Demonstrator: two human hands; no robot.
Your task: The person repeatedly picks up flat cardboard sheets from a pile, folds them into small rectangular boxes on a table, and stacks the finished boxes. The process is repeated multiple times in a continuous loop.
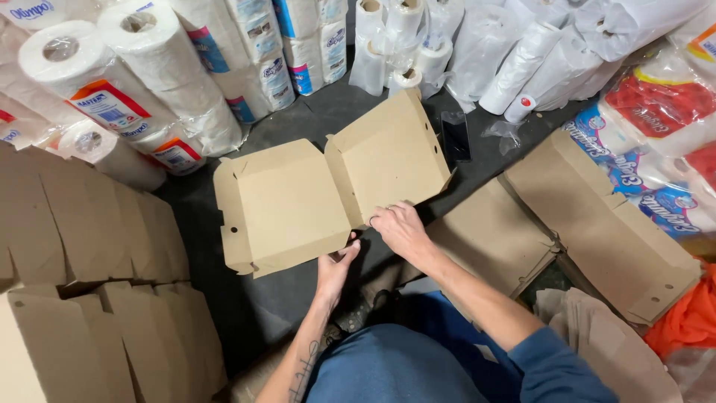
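1. A brown cardboard box point(328, 190) lies open on the dark floor point(276, 306), near the middle of the view, just beyond the person's knees. It is a clamshell type: a shallow tray on the left with raised side walls, and a lid on the right that tilts up toward the far side.

2. The left hand point(335, 270) is at the near edge of the tray, close to the hinge crease. Its fingers curl under the cardboard edge and seem to pinch it, though the grip itself is partly hidden.

3. The right hand point(400, 230) rests on the near edge of the lid, fingers bent and pressed together on the board, thumb toward the crease.

4. By its look the box is light, thin and fairly stiff across its panels but bends readily at the scored folds. It would likely crease if squeezed mid-panel, so edges and corners by the folds are the better holds.

5. Stacks of flat box blanks point(89, 246) lie on the left, and more folded cardboard point(604, 231) on the right.

6. Packs of paper rolls point(127, 82) line the far side, with wrapped rolls point(406, 45) behind the lid and a dark phone point(456, 136) just right of it.
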